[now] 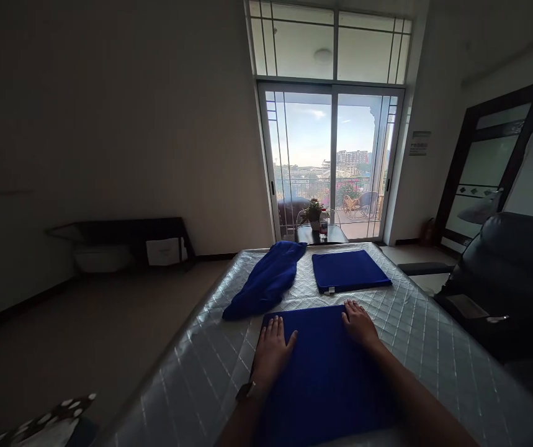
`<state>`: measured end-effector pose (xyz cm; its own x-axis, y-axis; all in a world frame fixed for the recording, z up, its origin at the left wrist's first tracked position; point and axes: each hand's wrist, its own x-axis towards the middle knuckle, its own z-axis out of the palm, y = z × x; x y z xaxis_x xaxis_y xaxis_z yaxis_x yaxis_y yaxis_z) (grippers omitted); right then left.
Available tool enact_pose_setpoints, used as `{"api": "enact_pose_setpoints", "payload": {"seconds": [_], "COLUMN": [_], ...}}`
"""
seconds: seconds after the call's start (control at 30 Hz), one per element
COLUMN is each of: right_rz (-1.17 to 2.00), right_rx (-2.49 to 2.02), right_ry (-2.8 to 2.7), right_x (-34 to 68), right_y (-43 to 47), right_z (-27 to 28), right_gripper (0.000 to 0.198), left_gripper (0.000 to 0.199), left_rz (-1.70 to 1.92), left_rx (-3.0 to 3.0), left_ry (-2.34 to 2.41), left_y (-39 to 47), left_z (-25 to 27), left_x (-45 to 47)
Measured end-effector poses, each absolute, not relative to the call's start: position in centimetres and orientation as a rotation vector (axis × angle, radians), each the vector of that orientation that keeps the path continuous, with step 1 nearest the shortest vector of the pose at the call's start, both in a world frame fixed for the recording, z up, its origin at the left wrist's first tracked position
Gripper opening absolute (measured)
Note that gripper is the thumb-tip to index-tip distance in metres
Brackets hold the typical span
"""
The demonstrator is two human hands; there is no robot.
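Note:
A flat blue rectangular cloth piece (319,372), perhaps a cushion cover, lies on the quilted silver-grey surface right in front of me. My left hand (273,347) rests palm down on its far left corner, fingers stretched out and thumb apart. At the far right corner my right hand (359,324) lies flat too, its fingers extended over the edge. Beyond them is a second flat blue piece (350,270) with a small white tag on its near edge. To its left sits a loose, crumpled blue cloth (268,279).
A small table (335,234) with a potted plant (313,214) and a bottle (323,223) stands past the far edge, before glass sliding doors (331,161). A black armchair (508,292) is at right. Along the left wall is a low dark bench (131,233).

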<state>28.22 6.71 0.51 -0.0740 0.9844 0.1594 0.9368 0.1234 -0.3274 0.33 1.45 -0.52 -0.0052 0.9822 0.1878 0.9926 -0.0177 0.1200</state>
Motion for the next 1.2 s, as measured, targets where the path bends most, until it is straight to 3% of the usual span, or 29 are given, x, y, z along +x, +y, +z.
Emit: {"api": "enact_pose_setpoints", "payload": {"seconds": [1.2], "right_rz": [0.221], "right_rx": [-1.832], "right_ry": [-2.068], "right_x": [28.66], "right_y": [6.98], "right_z": [0.19], "right_gripper": [0.061], "left_gripper": [0.087], "left_rz": [-0.305], "left_rx": [-2.187], "left_ry": [-2.122], "left_y": [1.58], "left_z": [-0.71], "left_x": [0.15]}}
